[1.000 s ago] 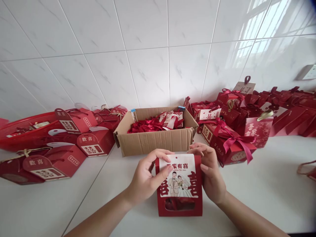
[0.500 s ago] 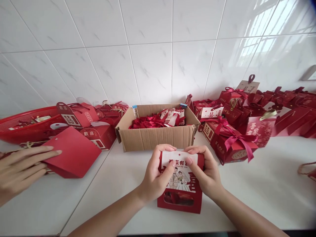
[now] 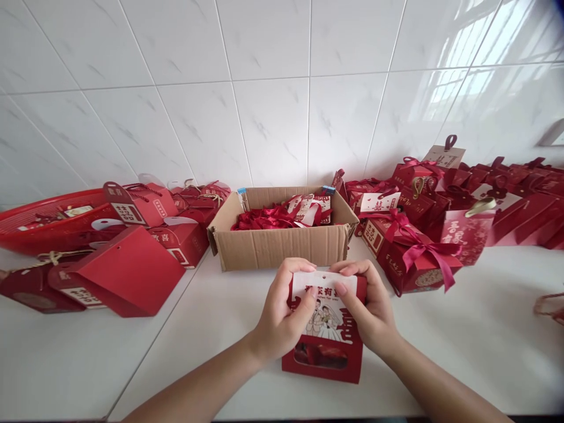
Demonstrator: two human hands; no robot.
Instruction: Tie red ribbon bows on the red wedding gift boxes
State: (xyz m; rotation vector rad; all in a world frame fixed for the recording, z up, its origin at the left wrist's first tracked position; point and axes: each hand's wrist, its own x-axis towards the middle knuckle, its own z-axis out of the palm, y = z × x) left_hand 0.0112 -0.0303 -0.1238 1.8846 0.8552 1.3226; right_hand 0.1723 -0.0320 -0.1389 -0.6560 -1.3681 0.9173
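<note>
Both my hands grip the top of a red gift box (image 3: 324, 329) standing on the white table in front of me. Its white flap shows a bridal couple and Chinese characters, and a rounded window near the bottom lets dark red contents show. My left hand (image 3: 286, 314) pinches the upper left edge, thumb on the front and fingers behind. My right hand (image 3: 368, 308) holds the upper right edge the same way. Just beyond them stands an open cardboard box (image 3: 282, 249) with red ribbons (image 3: 264, 218) and printed cards (image 3: 308, 208) inside.
At left are a red plastic basket (image 3: 26, 226), several red gift boxes and a plain red pointed box (image 3: 132, 273). On the right sit a ribbon-tied gift box (image 3: 414, 258) and rows of red boxes (image 3: 529, 200) along the tiled wall (image 3: 268, 129).
Another person's hand at the left has let go of the plain red box and left the view. My hands keep the same hold on the gift box.
</note>
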